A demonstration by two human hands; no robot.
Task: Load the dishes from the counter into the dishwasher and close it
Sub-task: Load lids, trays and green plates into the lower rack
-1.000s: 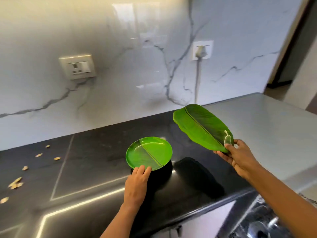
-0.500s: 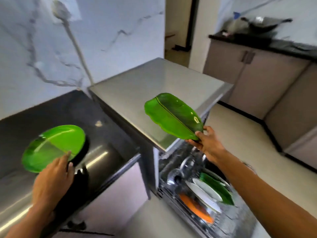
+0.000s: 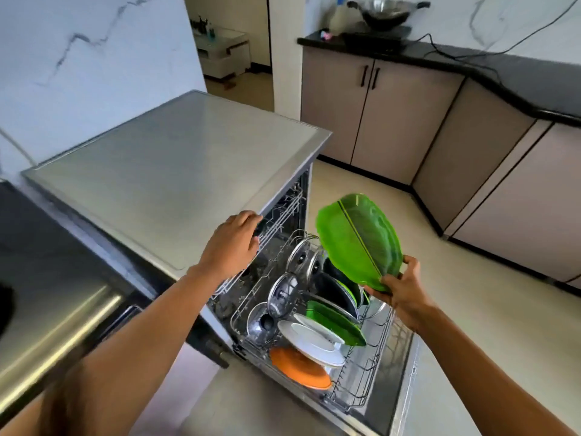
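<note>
My right hand (image 3: 401,292) holds a green leaf-shaped plate (image 3: 358,240) by its lower end, tilted on edge above the pulled-out lower rack (image 3: 361,382) of the open dishwasher (image 3: 176,171). That rack carries several glass lids (image 3: 283,292), white plates (image 3: 311,339), an orange plate (image 3: 298,368) and a green plate (image 3: 333,322). My left hand (image 3: 232,245) reaches over the dishwasher's top corner, with its fingers curled on the front edge of the wire upper rack (image 3: 283,212). The round green plate is out of view.
The dishwasher door (image 3: 401,366) lies open and flat over the floor. The black counter (image 3: 47,253) runs along the left. Beige cabinets (image 3: 393,121) line the far right, with a wok (image 3: 382,9) on a hob on top. A doorway (image 3: 232,48) opens behind.
The view swung right from the counter to the dishwasher. My left hand left the round green plate and went to the upper rack. My right hand carried the leaf plate over the lower rack.
</note>
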